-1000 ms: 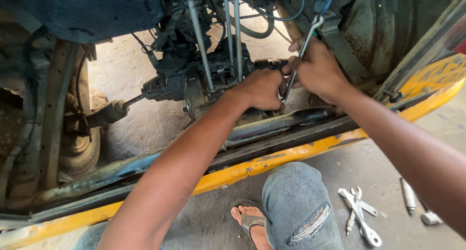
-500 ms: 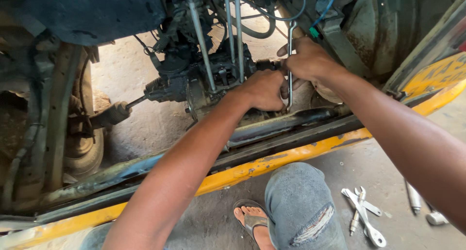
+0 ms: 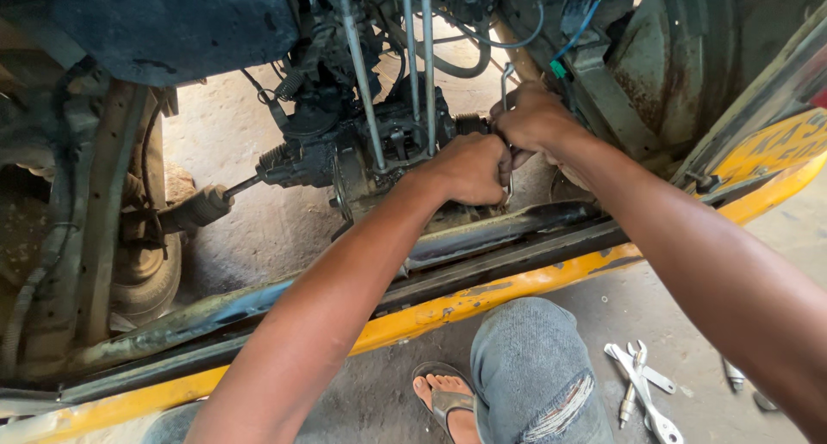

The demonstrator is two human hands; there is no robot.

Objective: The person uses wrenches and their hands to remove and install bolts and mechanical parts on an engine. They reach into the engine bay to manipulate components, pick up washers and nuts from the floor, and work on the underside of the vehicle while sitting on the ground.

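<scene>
Sunlit grey concrete floor (image 3: pixel 258 229) — stained

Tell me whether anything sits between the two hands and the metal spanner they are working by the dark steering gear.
Nothing visible does. The right hand is closed around the slim silver metal spanner, and the left hand has its grip just below, beside the dark greasy steering gear. The spanner's lower end is hidden behind the hands.

A slim steel wrench (image 3: pixel 507 125) stands almost upright beside the grimy black engine block (image 3: pixel 379 147), its ring end showing on top. Both fists cover its middle and lower shaft, so the bottom end stays hidden.
</scene>
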